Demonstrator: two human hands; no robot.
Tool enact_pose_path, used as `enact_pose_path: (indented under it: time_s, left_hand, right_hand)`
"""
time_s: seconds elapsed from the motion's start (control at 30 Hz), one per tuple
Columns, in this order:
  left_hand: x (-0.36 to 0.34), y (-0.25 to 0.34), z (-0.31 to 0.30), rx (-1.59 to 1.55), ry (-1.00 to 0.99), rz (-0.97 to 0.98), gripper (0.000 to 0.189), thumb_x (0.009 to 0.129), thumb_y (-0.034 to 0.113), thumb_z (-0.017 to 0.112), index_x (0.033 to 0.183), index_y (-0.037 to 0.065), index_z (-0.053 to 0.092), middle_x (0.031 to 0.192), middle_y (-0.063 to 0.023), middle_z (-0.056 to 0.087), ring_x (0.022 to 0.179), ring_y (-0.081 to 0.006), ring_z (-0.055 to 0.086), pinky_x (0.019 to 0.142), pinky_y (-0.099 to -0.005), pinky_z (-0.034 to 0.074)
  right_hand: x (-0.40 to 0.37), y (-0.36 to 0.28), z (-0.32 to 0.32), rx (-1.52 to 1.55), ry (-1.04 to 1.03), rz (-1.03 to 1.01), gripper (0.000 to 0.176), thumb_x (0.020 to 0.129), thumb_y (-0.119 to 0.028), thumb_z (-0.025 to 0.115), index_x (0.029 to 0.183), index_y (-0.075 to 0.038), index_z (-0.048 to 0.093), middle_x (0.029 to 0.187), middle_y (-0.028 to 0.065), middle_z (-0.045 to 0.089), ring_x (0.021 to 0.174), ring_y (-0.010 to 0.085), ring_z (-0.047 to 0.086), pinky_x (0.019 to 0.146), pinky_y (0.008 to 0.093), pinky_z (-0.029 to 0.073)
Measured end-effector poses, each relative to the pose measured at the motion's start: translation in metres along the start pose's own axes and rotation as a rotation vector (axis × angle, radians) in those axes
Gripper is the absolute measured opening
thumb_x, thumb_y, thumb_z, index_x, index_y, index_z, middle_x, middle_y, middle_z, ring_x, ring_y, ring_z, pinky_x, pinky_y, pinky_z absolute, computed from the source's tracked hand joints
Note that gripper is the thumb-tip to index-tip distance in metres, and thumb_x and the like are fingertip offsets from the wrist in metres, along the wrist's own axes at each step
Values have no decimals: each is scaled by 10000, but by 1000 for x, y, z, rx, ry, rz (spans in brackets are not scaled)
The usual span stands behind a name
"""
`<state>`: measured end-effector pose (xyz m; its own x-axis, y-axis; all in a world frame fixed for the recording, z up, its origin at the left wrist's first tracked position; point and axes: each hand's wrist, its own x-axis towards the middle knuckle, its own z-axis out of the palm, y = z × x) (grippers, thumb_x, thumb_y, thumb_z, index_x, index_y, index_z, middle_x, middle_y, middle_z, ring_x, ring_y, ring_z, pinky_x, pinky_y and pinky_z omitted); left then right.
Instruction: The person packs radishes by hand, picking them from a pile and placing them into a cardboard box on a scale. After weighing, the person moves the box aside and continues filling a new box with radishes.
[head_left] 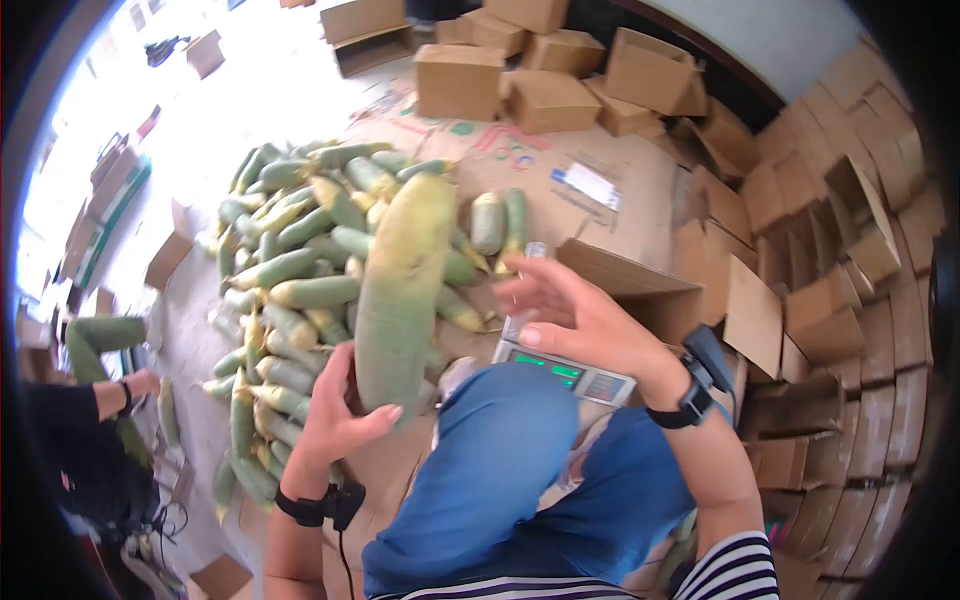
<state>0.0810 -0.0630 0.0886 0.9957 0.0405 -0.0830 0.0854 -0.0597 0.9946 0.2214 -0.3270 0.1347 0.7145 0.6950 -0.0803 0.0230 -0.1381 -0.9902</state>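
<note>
A large green radish (403, 290), yellowish towards its upper end, stands tilted in front of me. My left hand (335, 415) grips its lower end, with the thumb at the near side and the fingers partly hidden behind it. My right hand (585, 325) is held over a digital scale (603, 388) with a lit green display; its fingers are apart and loosely bent, and nothing is in them. Beyond the raised radish lies a big pile of green radishes (285, 265). Two more radishes, one of them a stubby radish (488, 222), lie apart from the pile.
An open cardboard box (635, 285) stands just past the scale. Stacked cartons (880, 400) line the right, and more boxes (460, 80) stand at the back. A flattened cardboard sheet (620, 165) covers the floor. At the left, another person's hand (143, 384) is near a radish.
</note>
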Motion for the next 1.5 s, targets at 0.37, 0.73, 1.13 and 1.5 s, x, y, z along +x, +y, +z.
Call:
enact_pose_path:
  time_s: [0.37,0.73,1.13,1.5]
  left_hand:
    - [25,99,76,628,-338,432,720,732,306,774,1321,17,477,1316,-184,472,1210,-354,467,1031,-423,367]
    - [-1,74,93,1109,-275,604,627,687,379,775,1186,42,602,1275,-160,505,1178,-347,474,1014,-527,339]
    - [0,70,92,1114,-234,638,627,676,366,782,1181,46,593,1251,-144,523,1178,-345,472,1016,-514,341]
    - [-5,69,95,1136,-209,645,638,665,309,785,1195,29,567,1282,-154,512,1189,-354,472,1024,-508,339]
  right_hand:
    - [-27,1,-99,-387,441,-258,604,783,-335,758,1210,12,509,1086,128,631,1008,210,610,880,335,484]
    - [-2,135,-135,-1169,-64,368,538,691,-256,774,1093,-23,504,987,215,643,945,375,621,766,445,508]
    - [-19,67,-146,-1166,219,162,361,863,-237,598,1173,-57,552,1066,175,633,1019,363,585,852,441,472]
    - [-74,29,-107,-1258,501,67,365,873,-244,599,1184,-69,520,958,160,643,913,353,612,746,438,496]
